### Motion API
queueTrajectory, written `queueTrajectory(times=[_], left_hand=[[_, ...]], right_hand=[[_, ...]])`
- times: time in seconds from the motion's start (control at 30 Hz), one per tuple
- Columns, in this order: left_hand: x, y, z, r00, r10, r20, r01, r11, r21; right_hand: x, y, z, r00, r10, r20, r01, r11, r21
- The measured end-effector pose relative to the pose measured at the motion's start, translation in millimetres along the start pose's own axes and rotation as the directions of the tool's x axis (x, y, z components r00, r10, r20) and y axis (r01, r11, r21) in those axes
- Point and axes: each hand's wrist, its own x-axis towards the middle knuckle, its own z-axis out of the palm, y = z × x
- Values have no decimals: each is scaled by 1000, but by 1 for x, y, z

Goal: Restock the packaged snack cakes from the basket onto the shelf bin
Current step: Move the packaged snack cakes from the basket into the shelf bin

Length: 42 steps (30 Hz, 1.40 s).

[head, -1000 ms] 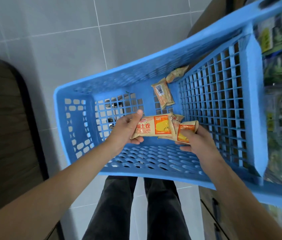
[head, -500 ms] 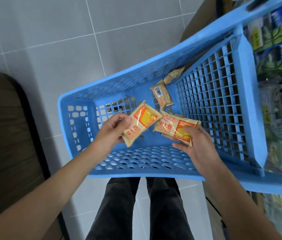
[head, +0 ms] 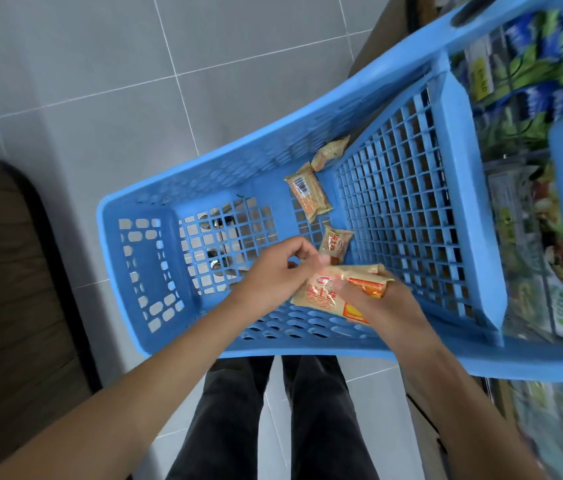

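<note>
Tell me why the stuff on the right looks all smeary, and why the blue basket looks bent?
In the head view, the shelf packets along the right edge are smeared by motion blur; the blue basket bows because the wide-angle lens curves straight edges; the right hand and its snack cakes are slightly soft, with glare on the wrapper; the floor tiles look sharp and evenly lit.

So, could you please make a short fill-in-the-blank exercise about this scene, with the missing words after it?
1. The perforated plastic basket is coloured ____.
2. Apart from those in the hands, ____ wrapped snack cakes lie loose in the basket.
3. The right hand holds orange-and-cream snack cake packets, and the left hand ____ their edge.
4. The floor is covered with grey ____.

Missing words: blue; three; pinches; tiles
</note>
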Motion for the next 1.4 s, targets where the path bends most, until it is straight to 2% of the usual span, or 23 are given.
queueTrajectory(times=[0.07,0.13,0.2,0.23,0.3,0.37,0.5,0.6,0.67,0.7,0.83,0.9,0.97,1.03,1.07,1.13,1.23,1.4], left_hand=[[12,-6,9,990,-73,-123,67,997,-49],[34,-20,17,971,-143,-192,145,989,-2],[59,-37,27,966,-221,-132,242,953,181],[72,-46,30,972,-222,-76,235,916,326],[99,-61,37,985,-155,81,70,775,628],[122,-69,41,976,-111,190,-91,580,809],[152,-84,59,961,-69,267,-239,275,931],[155,-94,66,976,-62,211,-196,183,963],[152,-98,64,984,-109,139,-115,204,972],[148,-99,63,985,-132,113,-78,246,966],[124,-97,51,980,-190,55,56,537,842],[99,-91,38,993,-108,-41,103,659,745],[65,-80,24,977,-7,-212,134,793,595],[24,-64,12,912,30,-409,107,945,309],[3,-55,6,874,34,-485,72,978,198],[-40,-39,-2,832,26,-554,15,997,70],[-106,-16,-7,845,-22,-534,-38,994,-100],[-215,34,4,910,56,-411,-88,994,-60]], right_hand=[[-5,4,-13,987,-6,-158,-1,999,-46],[-12,4,-25,971,-30,-237,-4,990,-141],[-17,2,-38,958,-61,-280,-11,969,-248],[-19,1,-45,952,-77,-296,-19,951,-309],[-23,0,-57,952,-108,-286,-24,906,-423],[-27,1,-61,964,-130,-233,4,879,-477],[-28,8,-62,958,-215,-189,94,860,-501],[-25,13,-63,953,-250,-174,141,868,-477],[-23,16,-63,948,-271,-167,164,866,-473],[-22,17,-63,944,-284,-166,174,860,-480],[-21,20,-60,928,-333,-167,212,840,-500],[-23,19,-58,916,-368,-163,245,831,-499],[-28,18,-54,909,-384,-161,282,852,-441],[-36,17,-51,906,-383,-180,317,896,-310],[-42,18,-48,904,-381,-197,331,911,-245],[-59,25,-41,897,-373,-237,345,926,-154],[-97,41,-25,880,-355,-315,343,935,-96],[-205,80,-11,880,-304,-365,291,952,-92]])
